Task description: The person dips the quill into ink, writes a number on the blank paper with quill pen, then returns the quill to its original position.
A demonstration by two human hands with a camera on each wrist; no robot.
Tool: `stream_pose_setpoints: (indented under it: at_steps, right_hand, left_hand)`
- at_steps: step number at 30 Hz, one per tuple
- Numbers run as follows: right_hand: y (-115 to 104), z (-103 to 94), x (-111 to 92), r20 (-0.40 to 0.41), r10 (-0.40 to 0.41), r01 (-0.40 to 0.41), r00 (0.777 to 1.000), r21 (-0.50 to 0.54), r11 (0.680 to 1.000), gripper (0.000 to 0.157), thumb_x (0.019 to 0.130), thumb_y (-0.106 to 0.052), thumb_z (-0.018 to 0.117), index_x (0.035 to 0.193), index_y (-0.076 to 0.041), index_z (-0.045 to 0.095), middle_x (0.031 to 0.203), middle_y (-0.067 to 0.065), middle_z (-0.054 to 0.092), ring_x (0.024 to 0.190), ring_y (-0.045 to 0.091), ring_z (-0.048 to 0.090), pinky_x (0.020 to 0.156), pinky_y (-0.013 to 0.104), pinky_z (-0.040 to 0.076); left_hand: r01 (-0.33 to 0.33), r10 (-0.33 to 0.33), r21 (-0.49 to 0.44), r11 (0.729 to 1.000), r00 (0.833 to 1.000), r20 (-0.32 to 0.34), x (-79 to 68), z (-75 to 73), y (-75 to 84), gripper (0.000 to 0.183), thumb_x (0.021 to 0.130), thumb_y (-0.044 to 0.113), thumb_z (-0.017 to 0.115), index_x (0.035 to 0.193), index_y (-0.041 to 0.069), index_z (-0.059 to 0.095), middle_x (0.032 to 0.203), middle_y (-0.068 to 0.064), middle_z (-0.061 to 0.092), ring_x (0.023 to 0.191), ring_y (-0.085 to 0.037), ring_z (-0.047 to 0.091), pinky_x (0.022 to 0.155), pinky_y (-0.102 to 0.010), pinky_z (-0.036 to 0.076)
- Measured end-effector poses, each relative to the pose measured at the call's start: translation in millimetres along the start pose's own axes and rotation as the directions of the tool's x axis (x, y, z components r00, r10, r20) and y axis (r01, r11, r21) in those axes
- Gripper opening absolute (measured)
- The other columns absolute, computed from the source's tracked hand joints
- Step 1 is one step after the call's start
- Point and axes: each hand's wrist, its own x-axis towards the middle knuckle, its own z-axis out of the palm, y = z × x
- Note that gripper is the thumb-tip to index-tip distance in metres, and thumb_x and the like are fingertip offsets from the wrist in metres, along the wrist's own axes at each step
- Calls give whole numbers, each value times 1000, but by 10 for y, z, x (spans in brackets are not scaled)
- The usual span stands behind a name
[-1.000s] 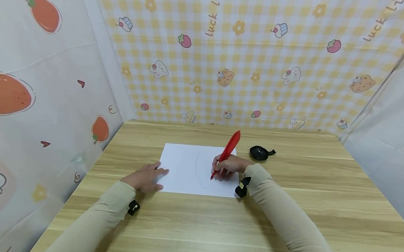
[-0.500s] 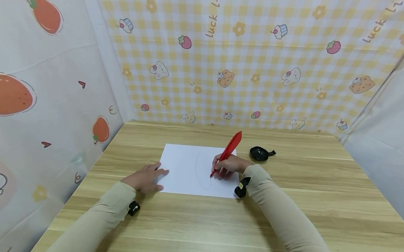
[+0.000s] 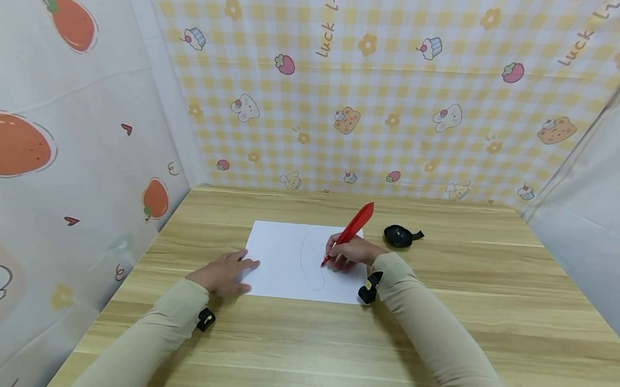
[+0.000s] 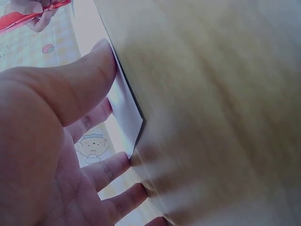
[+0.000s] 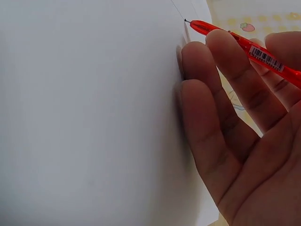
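Note:
A white sheet of paper (image 3: 277, 260) lies on the table, bearing a thin curved line shaped like a narrow U. My right hand (image 3: 353, 252) pinches a red feather-shaped pen (image 3: 357, 222), its tip touching the paper beside the right arm of the curve. In the right wrist view the pen's clear red barrel (image 5: 240, 42) carries a barcode label, and the tip meets a drawn line. My left hand (image 3: 225, 273) rests on the paper's left edge with fingers spread. Seen from the left wrist, the thumb (image 4: 89, 75) lies along the sheet's edge and other fingertips touch the tabletop.
A small black pan-shaped object (image 3: 398, 236) sits on the wooden table (image 3: 304, 347) to the right of the paper. A yellow checked cloth (image 3: 375, 93) hangs behind the table, and a white printed cloth (image 3: 103, 101) hangs at the left.
The pen tip has moved a little up and left on the paper, lengthening the line upward on its right side. The feather end leans further right. My left hand stays in place.

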Motion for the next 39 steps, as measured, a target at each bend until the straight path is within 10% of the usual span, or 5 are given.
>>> stream_pose_setpoints:
  at_steps: [39]
  right_hand:
    - [-20,137,102,-146,-47,49,988,7,999,7,91,-13,56,91,-9,62,78,9,70,66,21,67,52,30,50]
  left_hand:
    - [2,-2,-31,1000,1000,-2,-10,-6,21,59,95,26,62,146,5,41,152,-33,18,136,-56,18,101,-69,26]
